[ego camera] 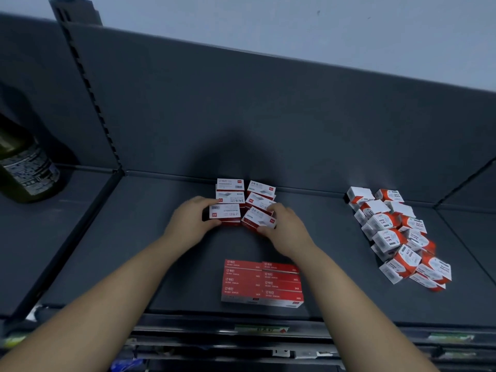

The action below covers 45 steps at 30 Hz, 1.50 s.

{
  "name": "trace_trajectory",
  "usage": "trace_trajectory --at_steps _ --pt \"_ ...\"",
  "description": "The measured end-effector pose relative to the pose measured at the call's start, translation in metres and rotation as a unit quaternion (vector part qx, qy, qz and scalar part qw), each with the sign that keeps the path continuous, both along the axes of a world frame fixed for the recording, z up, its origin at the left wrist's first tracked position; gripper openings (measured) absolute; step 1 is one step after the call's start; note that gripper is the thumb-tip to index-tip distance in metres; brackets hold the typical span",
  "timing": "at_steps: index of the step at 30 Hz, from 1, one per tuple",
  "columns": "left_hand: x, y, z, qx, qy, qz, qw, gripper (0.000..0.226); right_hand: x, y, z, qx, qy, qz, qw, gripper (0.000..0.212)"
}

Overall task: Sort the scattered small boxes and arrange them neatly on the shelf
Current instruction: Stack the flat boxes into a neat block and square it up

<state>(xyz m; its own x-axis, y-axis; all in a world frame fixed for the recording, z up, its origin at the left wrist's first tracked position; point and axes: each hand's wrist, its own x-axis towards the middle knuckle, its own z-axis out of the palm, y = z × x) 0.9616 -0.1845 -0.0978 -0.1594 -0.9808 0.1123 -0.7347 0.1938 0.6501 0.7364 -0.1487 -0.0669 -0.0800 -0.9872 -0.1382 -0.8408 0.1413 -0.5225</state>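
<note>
On the dark grey shelf (166, 237), two short rows of small red-and-white staple boxes stand near the back panel. My left hand (192, 220) grips the nearest box of the left row (225, 212) between thumb and fingers. My right hand (285, 228) grips the nearest box of the right row (257, 220), which sits skewed. Closer to the front edge lie two stacks of red staple boxes (261, 283), side by side. Off to the right, several white-and-orange paper-clip boxes (397, 237) form a loose double row.
A dark green bottle (24, 167) stands on the neighbouring shelf section at the left, beyond a perforated upright (88, 87). The shelf's front rail (263, 330) carries price labels. Bare shelf surface lies between the staple boxes and the paper-clip boxes.
</note>
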Motion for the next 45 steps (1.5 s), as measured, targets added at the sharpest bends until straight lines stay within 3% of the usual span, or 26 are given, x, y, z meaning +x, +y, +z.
trace_trajectory --at_steps 3,7,12,18,22,28,31,36,41,45 --pt "0.004 0.009 -0.001 -0.032 0.019 0.038 0.999 0.044 -0.009 0.009 0.004 -0.003 -0.026 0.016 1.000 0.058" --pt "0.001 0.022 0.008 -0.024 0.117 0.005 0.993 0.043 -0.022 0.023 0.012 -0.036 -0.085 0.037 0.995 0.043" --pt "-0.014 0.039 0.033 0.057 0.285 -0.050 0.955 0.043 -0.031 0.040 0.027 -0.086 -0.251 0.003 0.964 0.039" --pt "-0.029 0.049 0.055 0.136 0.481 -0.062 0.864 0.041 -0.040 0.058 0.044 -0.113 -0.363 -0.002 0.925 0.034" --pt "-0.038 0.050 0.064 0.209 0.619 -0.065 0.754 0.044 -0.043 0.067 0.049 -0.116 -0.399 -0.022 0.909 0.033" --pt "-0.053 0.046 0.074 0.267 0.677 -0.039 0.684 0.043 -0.043 0.077 0.050 -0.113 -0.407 -0.019 0.906 0.033" --pt "-0.060 0.047 0.080 0.301 0.664 -0.025 0.684 0.037 -0.043 0.082 0.053 -0.112 -0.408 -0.013 0.906 0.035" --pt "-0.062 0.052 0.084 0.359 0.583 -0.021 0.729 0.035 -0.047 0.087 0.056 -0.120 -0.431 -0.020 0.894 0.035" --pt "-0.059 0.058 0.086 0.394 0.544 -0.009 0.741 0.030 -0.046 0.090 0.053 -0.104 -0.472 -0.027 0.875 0.034" --pt "-0.055 0.064 0.090 0.373 0.476 -0.081 0.792 0.023 -0.044 0.092 0.049 -0.087 -0.490 -0.025 0.867 0.034"
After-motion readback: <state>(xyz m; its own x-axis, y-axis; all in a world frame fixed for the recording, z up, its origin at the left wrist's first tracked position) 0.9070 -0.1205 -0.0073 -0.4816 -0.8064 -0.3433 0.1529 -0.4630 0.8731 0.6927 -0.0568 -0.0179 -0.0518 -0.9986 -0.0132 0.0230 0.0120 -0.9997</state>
